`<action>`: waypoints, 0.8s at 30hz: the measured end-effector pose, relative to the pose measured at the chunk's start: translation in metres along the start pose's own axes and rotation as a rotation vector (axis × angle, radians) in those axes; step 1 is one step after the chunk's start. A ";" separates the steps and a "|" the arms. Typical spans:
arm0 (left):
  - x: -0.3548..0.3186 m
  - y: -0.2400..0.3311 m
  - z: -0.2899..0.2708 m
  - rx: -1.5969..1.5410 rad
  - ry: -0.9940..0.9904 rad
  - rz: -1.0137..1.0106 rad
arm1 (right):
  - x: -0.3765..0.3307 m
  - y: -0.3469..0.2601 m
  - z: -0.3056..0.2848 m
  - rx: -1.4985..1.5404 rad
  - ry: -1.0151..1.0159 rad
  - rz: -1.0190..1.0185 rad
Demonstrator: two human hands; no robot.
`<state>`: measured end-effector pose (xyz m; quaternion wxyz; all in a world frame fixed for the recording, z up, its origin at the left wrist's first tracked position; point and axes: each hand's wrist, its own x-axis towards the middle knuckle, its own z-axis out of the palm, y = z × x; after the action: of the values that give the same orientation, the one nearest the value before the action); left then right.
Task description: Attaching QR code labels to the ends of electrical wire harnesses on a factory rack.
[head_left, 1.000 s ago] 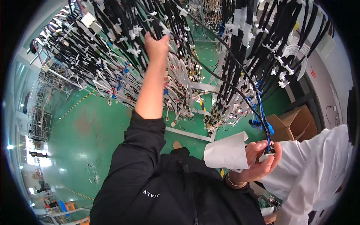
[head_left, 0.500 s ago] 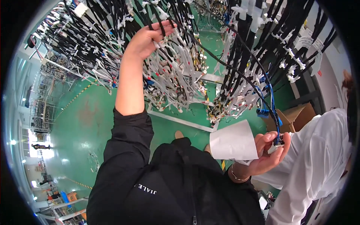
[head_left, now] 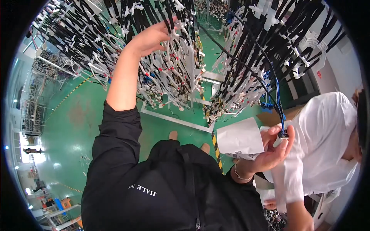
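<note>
My left hand (head_left: 149, 40) is raised at the hanging wire harnesses (head_left: 169, 73), its fingers curled behind a few black taped cables (head_left: 169, 19). Part of those fingers is hidden by the cables. Low on the right, my right hand (head_left: 266, 156) pinches a white connector (head_left: 280, 141) between thumb and fingers. Black and blue wires (head_left: 278, 96) run up from this connector toward the long black cable (head_left: 239, 61). A curved white paper sheet (head_left: 239, 135) with some print on its lower edge also rests in the right hand.
A metal frame (head_left: 175, 122) stands on the green floor below the harnesses. More harnesses hang at the upper right (head_left: 266, 42). Close on my right is a co-worker in a white garment (head_left: 320, 150), whose bare forearm (head_left: 298, 217) shows. A cardboard box (head_left: 283, 114) is partly hidden behind.
My left hand has shifted slightly left and its fingers have curled further around the cables. My right hand still has the connector and paper. The co-worker's arm has come lower into view.
</note>
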<state>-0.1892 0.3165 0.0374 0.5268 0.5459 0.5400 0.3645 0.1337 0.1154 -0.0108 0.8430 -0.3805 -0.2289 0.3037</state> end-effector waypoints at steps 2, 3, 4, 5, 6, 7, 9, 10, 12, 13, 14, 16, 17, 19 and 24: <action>0.003 -0.005 -0.002 0.133 -0.004 0.022 | -0.003 0.003 0.000 -0.043 0.016 -0.035; 0.004 -0.010 -0.003 0.128 -0.010 0.022 | -0.004 0.007 0.000 -0.040 0.014 -0.056; 0.005 -0.014 -0.003 0.216 0.015 0.042 | -0.007 0.005 -0.001 -0.041 -0.044 -0.052; 0.005 -0.014 -0.002 0.309 0.044 0.067 | -0.009 0.004 0.000 -0.035 -0.102 -0.050; 0.007 -0.015 -0.003 0.321 0.032 0.071 | -0.011 0.005 0.003 -0.054 -0.064 -0.062; 0.011 -0.019 -0.005 0.333 0.021 0.073 | -0.013 0.004 0.004 -0.054 -0.065 -0.064; 0.016 -0.023 -0.007 0.460 0.016 0.149 | -0.018 0.003 0.007 -0.060 -0.099 -0.060; 0.017 -0.024 -0.009 0.487 0.020 0.162 | -0.020 0.005 0.008 -0.061 -0.100 -0.058; 0.016 -0.018 -0.003 0.475 0.007 0.207 | -0.018 0.008 0.004 -0.199 -0.079 -0.119; 0.012 -0.015 0.001 0.476 0.015 0.191 | -0.015 0.014 0.007 -0.196 0.062 -0.146; 0.008 -0.011 0.002 0.482 0.029 0.176 | -0.016 0.015 0.003 -0.191 0.058 -0.144; 0.002 -0.014 0.004 0.684 0.086 0.163 | -0.016 0.014 -0.006 -0.223 -0.084 -0.134; -0.001 -0.016 0.010 0.861 0.115 0.199 | -0.018 0.009 0.002 -0.273 -0.018 -0.118; -0.026 -0.013 0.048 0.922 0.117 0.088 | -0.013 0.019 -0.011 -0.271 0.003 -0.201; -0.060 -0.063 0.067 0.958 0.454 0.475 | -0.017 0.006 -0.001 -0.167 -0.069 -0.037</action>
<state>-0.1460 0.2371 -0.0254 -0.0042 0.7378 0.6068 0.2955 0.1203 0.1062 -0.0183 0.8054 -0.4346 -0.2892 0.2806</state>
